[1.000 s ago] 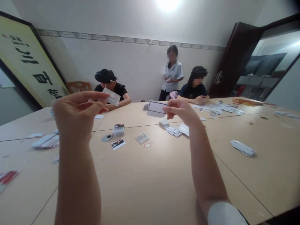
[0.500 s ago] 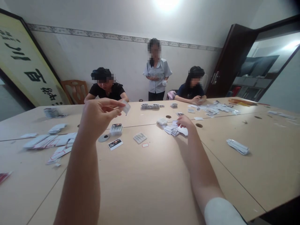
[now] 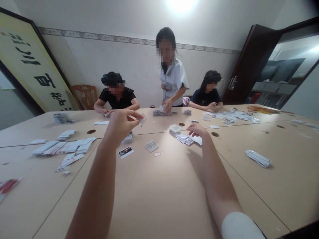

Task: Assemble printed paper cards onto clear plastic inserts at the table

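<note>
My left hand (image 3: pixel 128 122) pinches a small translucent plastic sleeve (image 3: pixel 143 119) between thumb and fingertips, held up above the table. My right hand (image 3: pixel 197 130) hovers over a loose pile of white cards (image 3: pixel 184 138), its fingers apart with nothing visible in them. At the left end of that pile sits a clump of clear plastic sleeves (image 3: pixel 174 128). Between my arms lie a flat clear packet with printed rows (image 3: pixel 152 146), a small red-edged label (image 3: pixel 157 154) and a dark picture card (image 3: pixel 126 152). A stack of clear packets (image 3: pixel 128 137) is partly behind my left hand.
White envelope-like papers (image 3: pixel 62 147) spread at left, near a round stack (image 3: pixel 60 118). A bundle of white strips (image 3: pixel 258 158) lies right. Two people sit opposite; a standing person (image 3: pixel 173 76) reaches to stacked cards (image 3: pixel 156 113). More cards (image 3: pixel 234 116) lie far right.
My right hand has lowered the black-bordered white card to the pile and let it go. My left hand moved right with the sleeve. The standing person came closer and reached onto the table.
</note>
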`<state>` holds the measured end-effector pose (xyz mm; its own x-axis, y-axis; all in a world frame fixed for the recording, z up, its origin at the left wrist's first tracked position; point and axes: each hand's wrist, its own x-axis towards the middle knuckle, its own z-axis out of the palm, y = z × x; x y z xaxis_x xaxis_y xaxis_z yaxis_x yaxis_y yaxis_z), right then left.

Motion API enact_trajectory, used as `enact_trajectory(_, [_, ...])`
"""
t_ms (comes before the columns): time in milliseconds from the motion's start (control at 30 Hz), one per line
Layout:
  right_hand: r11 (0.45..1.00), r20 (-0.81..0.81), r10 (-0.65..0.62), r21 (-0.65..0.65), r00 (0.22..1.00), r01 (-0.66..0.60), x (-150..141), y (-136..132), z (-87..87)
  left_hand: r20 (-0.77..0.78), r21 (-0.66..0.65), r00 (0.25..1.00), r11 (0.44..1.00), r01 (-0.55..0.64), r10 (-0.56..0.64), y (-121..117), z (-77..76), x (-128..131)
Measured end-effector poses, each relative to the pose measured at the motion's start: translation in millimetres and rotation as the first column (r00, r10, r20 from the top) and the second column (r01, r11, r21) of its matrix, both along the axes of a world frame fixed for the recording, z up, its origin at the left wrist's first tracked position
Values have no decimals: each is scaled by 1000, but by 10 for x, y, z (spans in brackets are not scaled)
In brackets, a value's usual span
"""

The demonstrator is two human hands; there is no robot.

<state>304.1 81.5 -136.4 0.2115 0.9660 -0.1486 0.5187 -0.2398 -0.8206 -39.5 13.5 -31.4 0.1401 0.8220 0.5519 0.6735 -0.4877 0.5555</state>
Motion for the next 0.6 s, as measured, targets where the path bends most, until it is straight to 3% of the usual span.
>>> enact_trajectory(133, [965,-131,174,221,976,-143,-286,-162,419,-56,21,998,999,38,-37,28,-58,80])
enact_trajectory(200, [867,-271,406,418,873,-273,-543,-275,574,-101,47,992,996,75,-70,49,-99,118])
enact_trajectory(300, [793,-340,582,437,739,-424,-957,-420,659,-160,100,981,986,131,-114,67,-152,180])
enact_trajectory(433, [813,-437,560,455,704,-364,-1296,-480,600,-263,148,961,981,125,-82,46,-188,283])
enact_trajectory(600, [851,-512,510,415,691,-321,-1307,-440,560,-379,214,925,974,68,19,22,-234,411])
